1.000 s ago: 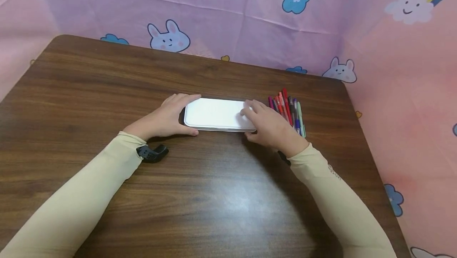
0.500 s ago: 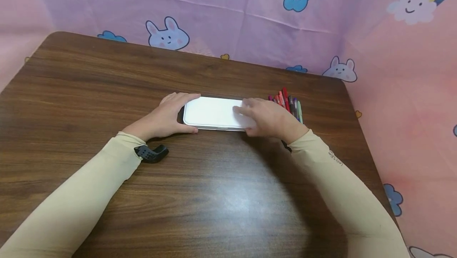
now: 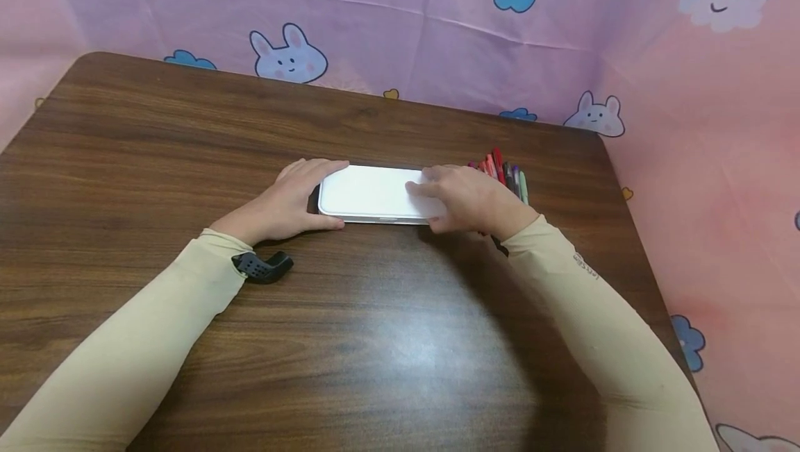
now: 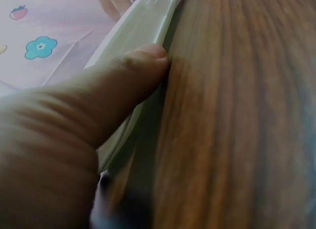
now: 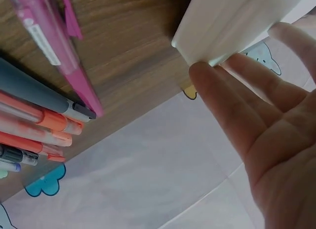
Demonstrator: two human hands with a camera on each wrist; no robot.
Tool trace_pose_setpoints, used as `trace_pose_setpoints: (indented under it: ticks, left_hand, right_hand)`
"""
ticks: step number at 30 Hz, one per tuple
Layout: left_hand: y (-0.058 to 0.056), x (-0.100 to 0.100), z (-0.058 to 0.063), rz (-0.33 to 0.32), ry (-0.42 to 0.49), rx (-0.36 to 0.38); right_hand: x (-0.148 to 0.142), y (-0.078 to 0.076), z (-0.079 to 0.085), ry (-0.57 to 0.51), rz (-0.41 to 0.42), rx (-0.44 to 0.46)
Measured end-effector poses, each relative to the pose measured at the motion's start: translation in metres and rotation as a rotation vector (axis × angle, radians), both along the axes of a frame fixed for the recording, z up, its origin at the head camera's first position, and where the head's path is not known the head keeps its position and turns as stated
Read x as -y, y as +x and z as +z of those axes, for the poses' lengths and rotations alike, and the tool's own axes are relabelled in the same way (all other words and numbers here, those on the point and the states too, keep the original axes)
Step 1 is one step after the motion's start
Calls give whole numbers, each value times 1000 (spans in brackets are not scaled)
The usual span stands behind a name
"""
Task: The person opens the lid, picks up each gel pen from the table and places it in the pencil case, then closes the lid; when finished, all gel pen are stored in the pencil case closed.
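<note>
A white, flat, oblong pencil case [image 3: 375,191] lies closed on the brown table. My left hand [image 3: 284,202] grips its left end, thumb along the near side and fingers at the far edge. In the left wrist view the thumb [image 4: 143,66] presses against the case's side. At the other end my right hand [image 3: 469,198] holds the case, one finger over the lid and the thumb at the near edge. The right wrist view has fingertips [image 5: 202,71] touching the case's far edge. The right hand covers the case's right end in the head view.
Several pens [image 3: 500,167] in red, black, purple and green lie in a row just right of the case, partly behind the right hand. A pink pen [image 5: 59,51] is nearest the case. A patterned cloth [image 3: 375,21] hangs along the table's far edge.
My right hand has shifted slightly left and come farther over the lid, hiding more of the case's right end. The left hand keeps its hold. The head view has tilted a little.
</note>
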State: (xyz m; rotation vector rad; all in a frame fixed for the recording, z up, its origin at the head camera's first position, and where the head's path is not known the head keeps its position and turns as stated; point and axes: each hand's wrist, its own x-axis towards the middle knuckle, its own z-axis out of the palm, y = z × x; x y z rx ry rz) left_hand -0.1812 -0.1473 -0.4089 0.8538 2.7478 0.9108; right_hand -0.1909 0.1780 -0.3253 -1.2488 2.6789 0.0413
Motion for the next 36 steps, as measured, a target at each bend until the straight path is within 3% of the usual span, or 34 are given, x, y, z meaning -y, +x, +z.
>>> trace_pose_setpoints:
  ticks: [5,9,15,21,25,32,36]
  left_hand:
    - [-1,1,-1,-11,18,-15]
    - [-1,2,0,-5,34,20]
    - [-2,5,0,67,14,98]
    - [-2,5,1,104,45,89]
    - [-2,5,0,122,70,97]
    - [-1,5,1,142,76,100]
    - [-1,6,1,151,59,113]
  right_hand:
    - [-3,-6,4,-48,-48,75]
    - [-5,-8,6,-57,-74,117]
    - [-12,-4,-1,-96,-106,137]
    - [-26,-3,-5,-295,-64,126]
    - [-33,-9,-4,-441,-69,172]
    - [-39,-18,0,-571,-187,239]
    - [-37,-23,-1,-669,-348,266]
